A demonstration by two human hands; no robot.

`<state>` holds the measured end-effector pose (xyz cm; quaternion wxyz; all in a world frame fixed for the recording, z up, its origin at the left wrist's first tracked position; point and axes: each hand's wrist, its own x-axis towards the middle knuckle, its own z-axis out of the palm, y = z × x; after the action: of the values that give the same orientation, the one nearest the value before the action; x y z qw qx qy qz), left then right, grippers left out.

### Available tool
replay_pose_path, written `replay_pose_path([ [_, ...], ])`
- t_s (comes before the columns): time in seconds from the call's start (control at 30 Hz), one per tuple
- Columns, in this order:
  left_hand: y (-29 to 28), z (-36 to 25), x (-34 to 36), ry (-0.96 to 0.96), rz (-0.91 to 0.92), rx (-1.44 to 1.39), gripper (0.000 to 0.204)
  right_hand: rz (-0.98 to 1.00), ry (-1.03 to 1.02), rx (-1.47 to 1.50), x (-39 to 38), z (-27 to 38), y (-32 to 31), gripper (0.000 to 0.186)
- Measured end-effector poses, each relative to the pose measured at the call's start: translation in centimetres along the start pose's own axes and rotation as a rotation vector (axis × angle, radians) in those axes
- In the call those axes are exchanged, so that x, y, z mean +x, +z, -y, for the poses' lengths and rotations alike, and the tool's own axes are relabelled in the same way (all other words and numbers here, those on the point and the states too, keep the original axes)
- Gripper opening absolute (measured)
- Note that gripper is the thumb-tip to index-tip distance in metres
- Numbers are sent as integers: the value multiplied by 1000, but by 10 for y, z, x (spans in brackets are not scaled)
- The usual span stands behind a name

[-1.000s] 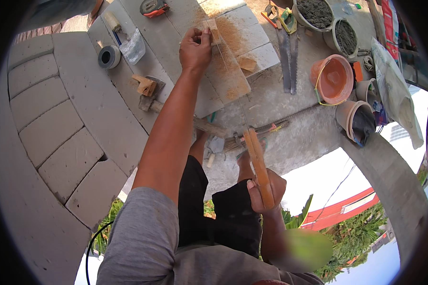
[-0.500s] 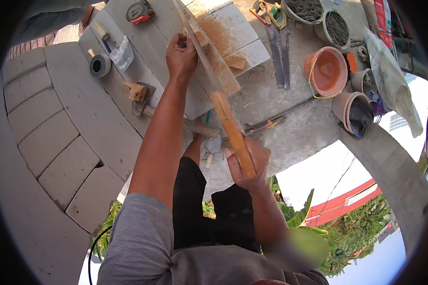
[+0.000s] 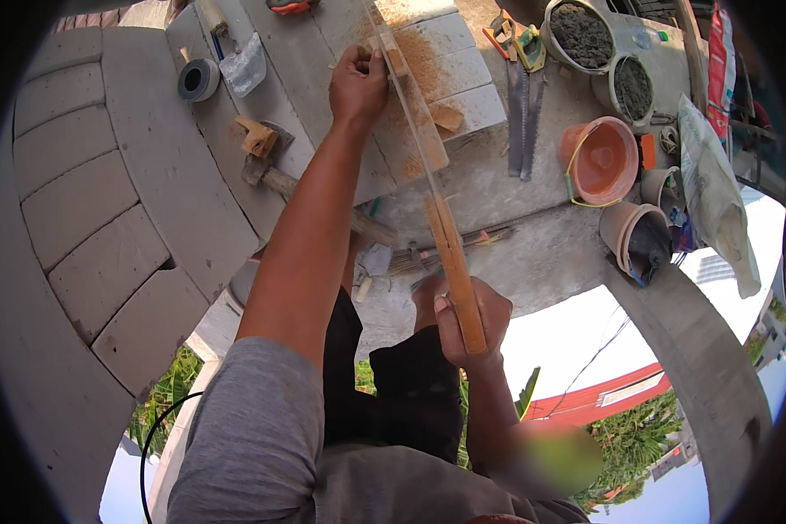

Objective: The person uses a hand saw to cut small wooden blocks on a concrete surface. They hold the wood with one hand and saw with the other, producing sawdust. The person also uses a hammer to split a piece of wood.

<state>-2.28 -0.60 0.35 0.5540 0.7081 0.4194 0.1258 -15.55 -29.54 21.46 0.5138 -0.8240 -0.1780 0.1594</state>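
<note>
My right hand [image 3: 463, 319] grips the wooden handle of a long, thin-bladed tool [image 3: 450, 253]. Its blade runs up and away across a sawdust-covered wooden board [image 3: 419, 140] that lies on pale concrete blocks [image 3: 463, 96]. My left hand [image 3: 358, 83] reaches out to the far end of the board. It pinches a small wooden piece [image 3: 395, 59] right beside the blade. Whether the blade touches that piece cannot be made out.
A roll of tape [image 3: 198, 79], a trowel [image 3: 244, 65] and a hammer [image 3: 266, 170] lie to the left. Two hand saws [image 3: 520, 113], an orange bucket [image 3: 603, 157], two mortar-filled buckets [image 3: 581, 35] and a white sack [image 3: 712, 183] are to the right. Curved concrete slabs [image 3: 96, 210] ring the left.
My right hand has swung the long tool up from near my lap, so its blade now lies across the board beside my left hand. My left hand stayed on the small wooden piece.
</note>
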Motion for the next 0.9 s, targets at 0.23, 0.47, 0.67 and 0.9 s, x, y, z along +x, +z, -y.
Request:
replay_pose_path([
  [0.23,-5,12,9,10,-19,59,33,25,34,-18,5,2,0,9],
  [0.47,-1,-17,-10,-78,-26,130,34,42,15,-24,5,-10,-2,10],
  [0.67,-4,-12,-4,-74,-6,161,35,29,113,78,45,-23,30,10],
  [0.9,-7,-21,-12,-56,-29,190,33,58,97,-98,-39,-9,-17,7],
])
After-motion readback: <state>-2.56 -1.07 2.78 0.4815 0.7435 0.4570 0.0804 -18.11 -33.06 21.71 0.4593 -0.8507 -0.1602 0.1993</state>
